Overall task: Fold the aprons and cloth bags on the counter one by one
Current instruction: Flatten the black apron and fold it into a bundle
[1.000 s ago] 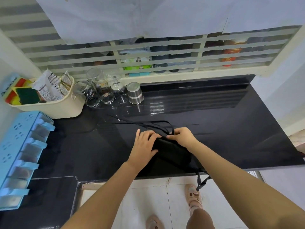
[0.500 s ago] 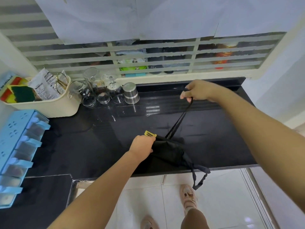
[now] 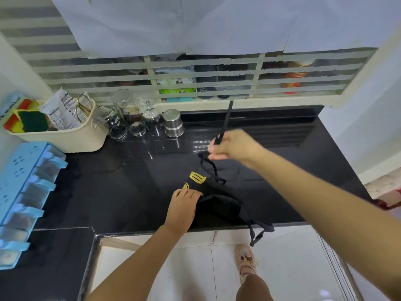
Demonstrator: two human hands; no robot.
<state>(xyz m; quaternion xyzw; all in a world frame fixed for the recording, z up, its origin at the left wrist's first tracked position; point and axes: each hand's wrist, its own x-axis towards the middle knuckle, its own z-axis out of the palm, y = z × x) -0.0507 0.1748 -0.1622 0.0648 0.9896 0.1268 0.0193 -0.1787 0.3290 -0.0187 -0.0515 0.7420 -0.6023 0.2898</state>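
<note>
The big black shiny stone counter point(image 3: 271, 177) fills the middle of the view. A light blue plastic box with a row of little drawers point(image 3: 26, 192) sits at its left edge. A cream plastic basket point(image 3: 65, 140) stands in the back left corner, with a green and yellow sponge and a white packet inside it.

A folded black cloth with yellow marks point(image 3: 219, 207) lies near the middle of the front edge of the counter. I cannot tell if it is an apron or a bag. The left hand point(image 3: 184, 203) rests on the left end of the cloth, and its bent fingers grip the cloth there. The right hand point(image 3: 234, 146) is up above the counter, behind the cloth and apart from it. Its fingers are closed round a long thin black strap point(image 3: 225, 120). One end of the strap sticks up past the hand toward the back edge. The rest hangs in a loop down to the cloth. The hand looks a bit blurry.

Some clear glass jars point(image 3: 117, 122) stand along the back edge, just beside the basket. A small shiny metal cup point(image 3: 173, 123) sits upside down next to them. Another short black strap point(image 3: 258, 232) hangs off the front edge, to the right of the cloth.
</note>
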